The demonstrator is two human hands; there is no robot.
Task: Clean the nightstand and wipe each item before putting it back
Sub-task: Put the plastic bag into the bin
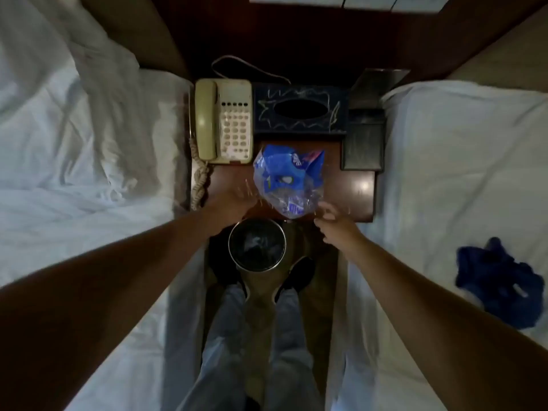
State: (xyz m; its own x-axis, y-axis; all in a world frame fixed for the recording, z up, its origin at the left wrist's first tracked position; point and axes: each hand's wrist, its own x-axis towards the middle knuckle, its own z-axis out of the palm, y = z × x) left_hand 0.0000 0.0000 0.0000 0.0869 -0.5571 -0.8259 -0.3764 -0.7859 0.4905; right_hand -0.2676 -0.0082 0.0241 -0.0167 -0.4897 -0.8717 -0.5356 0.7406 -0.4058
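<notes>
A crumpled clear and blue plastic bag [286, 179] is held up over the front of the dark wooden nightstand [357, 185]. My left hand [234, 200] grips its left edge and my right hand [333, 221] pinches its lower right edge. On the nightstand stand a beige corded phone [222, 121], a dark tissue box [299, 109] and a black tray-like holder [363, 143]. A blue cloth [501, 283] lies crumpled on the right bed.
A round metal waste bin [257, 244] stands on the floor just below the bag, in front of my feet. White beds flank the narrow aisle, left bed [74, 143] and right bed [462, 161]. The phone's coiled cord [200, 179] hangs at the nightstand's left edge.
</notes>
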